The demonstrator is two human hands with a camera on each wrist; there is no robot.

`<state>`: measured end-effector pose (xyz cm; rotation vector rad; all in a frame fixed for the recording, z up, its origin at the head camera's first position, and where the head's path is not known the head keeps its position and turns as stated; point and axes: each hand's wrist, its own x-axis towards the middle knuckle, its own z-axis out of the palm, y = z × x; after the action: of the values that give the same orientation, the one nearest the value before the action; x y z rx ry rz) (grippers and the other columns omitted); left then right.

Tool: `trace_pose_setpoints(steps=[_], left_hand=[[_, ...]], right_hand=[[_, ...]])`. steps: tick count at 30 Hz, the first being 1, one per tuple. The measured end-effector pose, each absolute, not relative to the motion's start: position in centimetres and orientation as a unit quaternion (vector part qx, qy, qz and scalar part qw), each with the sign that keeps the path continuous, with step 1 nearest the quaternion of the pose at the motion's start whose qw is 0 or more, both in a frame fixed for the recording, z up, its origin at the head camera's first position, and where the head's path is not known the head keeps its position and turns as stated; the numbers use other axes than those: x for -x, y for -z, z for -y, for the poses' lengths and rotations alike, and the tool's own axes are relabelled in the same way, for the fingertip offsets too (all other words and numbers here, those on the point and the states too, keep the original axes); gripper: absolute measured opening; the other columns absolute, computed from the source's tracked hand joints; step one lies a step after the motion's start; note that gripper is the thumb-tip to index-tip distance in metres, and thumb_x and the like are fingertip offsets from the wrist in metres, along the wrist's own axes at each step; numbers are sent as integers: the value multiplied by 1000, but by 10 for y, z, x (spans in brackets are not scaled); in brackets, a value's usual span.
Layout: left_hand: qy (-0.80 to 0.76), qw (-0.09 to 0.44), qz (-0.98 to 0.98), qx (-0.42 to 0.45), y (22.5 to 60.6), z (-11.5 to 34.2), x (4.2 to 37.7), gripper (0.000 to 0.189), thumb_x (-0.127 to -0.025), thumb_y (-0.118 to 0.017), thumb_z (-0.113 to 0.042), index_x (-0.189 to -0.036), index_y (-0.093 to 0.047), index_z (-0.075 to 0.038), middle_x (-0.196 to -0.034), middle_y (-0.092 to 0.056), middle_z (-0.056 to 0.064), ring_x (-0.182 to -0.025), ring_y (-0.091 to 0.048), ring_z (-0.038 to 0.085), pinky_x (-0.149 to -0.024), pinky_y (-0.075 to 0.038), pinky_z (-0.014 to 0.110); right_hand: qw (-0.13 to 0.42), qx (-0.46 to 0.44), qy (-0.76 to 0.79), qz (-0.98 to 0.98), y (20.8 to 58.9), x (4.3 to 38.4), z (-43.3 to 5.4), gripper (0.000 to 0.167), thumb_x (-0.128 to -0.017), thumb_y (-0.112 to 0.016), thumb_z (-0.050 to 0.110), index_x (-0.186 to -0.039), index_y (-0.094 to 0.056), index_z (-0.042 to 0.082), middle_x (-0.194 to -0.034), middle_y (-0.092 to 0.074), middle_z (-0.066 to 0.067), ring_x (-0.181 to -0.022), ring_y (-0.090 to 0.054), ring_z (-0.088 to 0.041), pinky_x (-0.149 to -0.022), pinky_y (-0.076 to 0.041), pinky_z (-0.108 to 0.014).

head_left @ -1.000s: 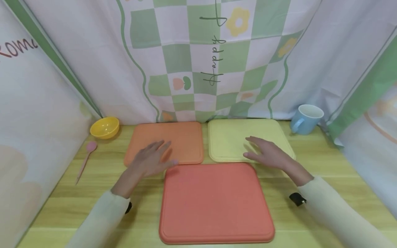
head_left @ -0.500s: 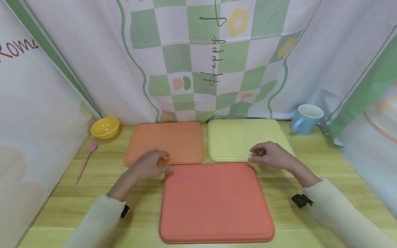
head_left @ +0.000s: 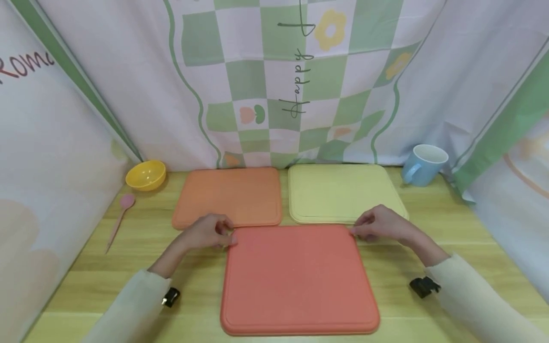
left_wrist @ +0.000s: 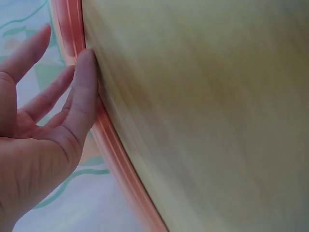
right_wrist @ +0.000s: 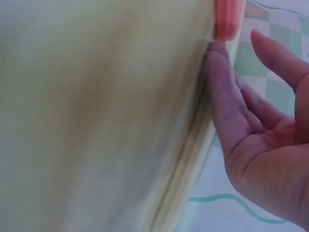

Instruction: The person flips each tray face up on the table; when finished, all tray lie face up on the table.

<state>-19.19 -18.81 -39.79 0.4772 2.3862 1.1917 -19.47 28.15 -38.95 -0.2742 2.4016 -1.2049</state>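
Note:
A red rectangular board lies on the wooden table in front of the person. At its far left corner is the left hand, its thumb tip right at the rim and its fingers bent loosely. The right hand stands in the same way at the far right corner. In both wrist views a clear gap separates the thumb from the fingers, and the lower fingers touch a board edge. Behind the red board lie an orange board on the left and a pale yellow board on the right, each partly overlapped by a hand.
At the back left stands a yellow bowl, with a pink spoon lying in front of it. A light blue mug is at the back right. Patterned cloth hangs behind the table and at both sides.
Both hands have come back from over the orange and yellow boards to the red board's far corners. Their spread fingers have bent inward. The boards look unmoved.

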Motion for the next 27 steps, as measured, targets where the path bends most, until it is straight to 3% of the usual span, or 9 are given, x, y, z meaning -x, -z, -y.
trace_pose_setpoints(steps=[9,27], left_hand=[[-483,252,-831,-110,401,183,190,39,-89,-79,-8,-119,-60,8,-88,-61,15,-70,-67,22,-65,-62,37],[-484,246,-833,-107,401,178,189,28,-90,-76,-1,-111,-59,6,-85,-58,15,-66,-66,22,-62,-62,36]], right_hand=[[264,58,507,-819,396,194,-286,35,-94,-74,15,-111,-66,-15,-92,-73,-13,-84,-73,-23,-75,-62,-36],[322,13,597,-735,396,189,-293,43,-97,-70,9,-127,-58,-19,-105,-74,-14,-96,-73,-22,-88,-59,-37]])
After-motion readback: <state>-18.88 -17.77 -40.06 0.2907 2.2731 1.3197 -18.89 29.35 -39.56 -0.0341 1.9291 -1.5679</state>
